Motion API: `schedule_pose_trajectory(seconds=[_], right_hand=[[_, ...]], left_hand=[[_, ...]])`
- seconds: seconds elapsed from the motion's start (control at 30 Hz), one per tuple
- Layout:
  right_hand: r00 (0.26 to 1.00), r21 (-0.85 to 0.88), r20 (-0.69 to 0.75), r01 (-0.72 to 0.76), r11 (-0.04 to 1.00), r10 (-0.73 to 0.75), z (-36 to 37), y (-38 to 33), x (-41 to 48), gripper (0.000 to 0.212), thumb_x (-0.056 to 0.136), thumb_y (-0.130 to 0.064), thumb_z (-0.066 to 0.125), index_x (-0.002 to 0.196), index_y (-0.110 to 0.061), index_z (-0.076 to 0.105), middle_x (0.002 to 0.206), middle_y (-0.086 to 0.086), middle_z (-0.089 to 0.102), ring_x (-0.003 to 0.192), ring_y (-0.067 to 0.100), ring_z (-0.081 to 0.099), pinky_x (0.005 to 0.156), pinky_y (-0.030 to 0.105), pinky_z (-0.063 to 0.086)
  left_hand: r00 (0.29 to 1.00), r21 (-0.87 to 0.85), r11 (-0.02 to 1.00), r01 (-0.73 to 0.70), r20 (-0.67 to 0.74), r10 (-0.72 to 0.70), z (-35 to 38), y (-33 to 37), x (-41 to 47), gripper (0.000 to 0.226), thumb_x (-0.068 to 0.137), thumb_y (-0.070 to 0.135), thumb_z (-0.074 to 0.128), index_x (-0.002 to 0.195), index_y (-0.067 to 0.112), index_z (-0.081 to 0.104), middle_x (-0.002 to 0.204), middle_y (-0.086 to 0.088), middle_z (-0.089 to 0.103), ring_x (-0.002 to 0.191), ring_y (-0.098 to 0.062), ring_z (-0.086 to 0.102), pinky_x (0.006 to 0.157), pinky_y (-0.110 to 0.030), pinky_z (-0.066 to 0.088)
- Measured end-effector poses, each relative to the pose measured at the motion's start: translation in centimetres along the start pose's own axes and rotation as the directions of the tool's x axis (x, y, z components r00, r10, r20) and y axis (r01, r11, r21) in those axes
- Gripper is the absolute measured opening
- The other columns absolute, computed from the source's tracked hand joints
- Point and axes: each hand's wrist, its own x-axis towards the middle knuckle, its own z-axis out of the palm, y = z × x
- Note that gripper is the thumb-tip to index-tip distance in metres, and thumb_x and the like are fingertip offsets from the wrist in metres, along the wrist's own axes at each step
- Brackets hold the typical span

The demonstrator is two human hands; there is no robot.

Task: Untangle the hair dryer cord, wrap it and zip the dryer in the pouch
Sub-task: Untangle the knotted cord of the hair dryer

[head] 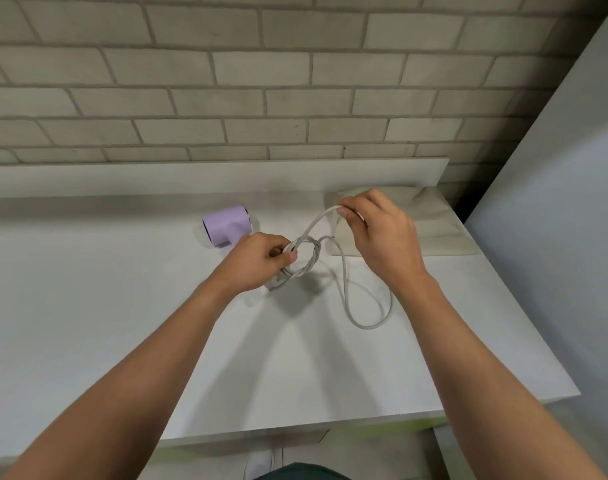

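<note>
Just right of the lilac plastic hair dryer [226, 225], the left hand [257, 263] clamps its grip on the knotted pale grey cord [314, 256]; the right hand [378, 233] pinches one strand. Feed that strand slackly back through the knot rather than tugging it tight.

White bench [88, 306], plain and matt. Along the far edge of the bench, a low white ledge [122, 178]. Behind the bench, a wall of pale grey bricks [261, 81] with darker joints. Right of the bench, a smooth grey panel [555, 202].
</note>
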Motion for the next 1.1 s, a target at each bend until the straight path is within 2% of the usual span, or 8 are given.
schedule_pose_trajectory(seconds=[0.13,0.23,0.37,0.43,0.57,0.7,0.93,1.1], right_hand=[[0.989,-0.088,0.114,-0.084,0.993,0.094,-0.6,0.6,-0.1,0.023,0.104,-0.027,0.055,0.122,-0.022,0.07,0.115,-0.003,0.062,0.089,0.031,0.065,0.068,0.044,0.055],[0.983,-0.176,0.183,0.059,0.983,-0.026,-0.7,0.0,-0.7,0.039,0.098,-0.018,0.061,0.137,-0.024,0.06,0.13,-0.002,0.059,0.101,0.031,0.063,0.064,0.041,0.055],[0.938,-0.197,0.309,0.224,0.954,-0.156,0.8,-0.5,-1.5,0.028,0.097,-0.026,0.068,0.125,-0.026,0.07,0.107,-0.003,0.067,0.094,0.027,0.065,0.056,0.034,0.049],[0.948,-0.201,0.304,0.165,0.966,-0.098,0.8,-0.1,-1.5,0.018,0.101,-0.033,0.062,0.116,-0.032,0.072,0.099,-0.006,0.066,0.092,0.025,0.066,0.056,0.033,0.049],[0.98,-0.071,0.193,-0.029,0.997,0.042,-0.6,1.6,-1.3,0.021,0.103,-0.038,0.055,0.115,-0.031,0.071,0.106,-0.007,0.071,0.091,0.027,0.069,0.068,0.042,0.057],[0.968,0.087,0.051,-0.25,0.964,0.246,-3.0,4.5,-0.6,0.022,0.104,-0.031,0.057,0.118,-0.023,0.073,0.107,-0.002,0.076,0.093,0.023,0.069,0.083,0.041,0.055],[0.836,-0.274,0.238,-0.43,0.86,0.494,-3.0,9.9,-3.0,0.024,0.106,-0.032,0.05,0.122,-0.029,0.068,0.11,0.009,0.073,0.1,0.039,0.064,0.076,0.042,0.053],[0.67,-0.291,0.413,-0.544,0.787,0.617,-1.6,12.4,-6.6,0.015,0.101,-0.03,0.054,0.1,-0.036,0.068,0.098,0.003,0.071,0.089,0.032,0.063,0.076,0.041,0.053]], left_hand=[[0.999,-0.019,1.0,-0.013,-0.041,0.012,0.1,0.2,0.1,0.019,0.098,0.029,0.065,0.082,0.021,0.069,0.074,-0.012,0.068,0.07,-0.024,0.062,0.062,-0.029,0.044],[0.997,0.014,0.999,-0.04,-0.062,0.041,0.2,0.5,0.0,0.021,0.099,0.029,0.064,0.079,0.024,0.066,0.068,-0.006,0.062,0.065,-0.018,0.056,0.058,-0.026,0.04],[0.993,0.029,0.995,-0.092,-0.071,0.094,0.5,0.8,0.2,0.014,0.098,0.028,0.065,0.088,0.022,0.071,0.074,-0.001,0.068,0.076,-0.019,0.063,0.066,-0.03,0.049],[0.995,-0.01,0.996,-0.089,-0.05,0.089,0.5,0.6,0.3,0.012,0.098,0.028,0.066,0.091,0.023,0.074,0.078,0.001,0.071,0.079,-0.021,0.066,0.072,-0.035,0.054],[0.999,-0.352,0.935,0.046,0.006,-0.046,0.2,0.2,0.3,0.018,0.097,0.024,0.07,0.113,0.021,0.078,0.099,0.002,0.077,0.076,-0.011,0.071,0.067,-0.032,0.062],[0.995,-0.438,0.893,0.1,0.027,-0.098,0.0,-0.2,0.2,0.015,0.096,0.02,0.071,0.109,0.016,0.077,0.085,0.005,0.074,0.066,-0.008,0.069,0.063,-0.025,0.058],[0.998,-0.446,0.894,0.056,0.055,-0.035,0.5,0.2,0.2,0.016,0.092,0.017,0.076,0.107,0.021,0.078,0.089,0.002,0.079,0.085,-0.009,0.072,0.083,-0.034,0.063],[0.999,-0.461,0.887,-0.009,0.034,0.027,0.7,0.1,-0.4,0.018,0.089,0.018,0.077,0.105,0.028,0.08,0.099,0.004,0.079,0.091,-0.012,0.071,0.089,-0.041,0.06]])
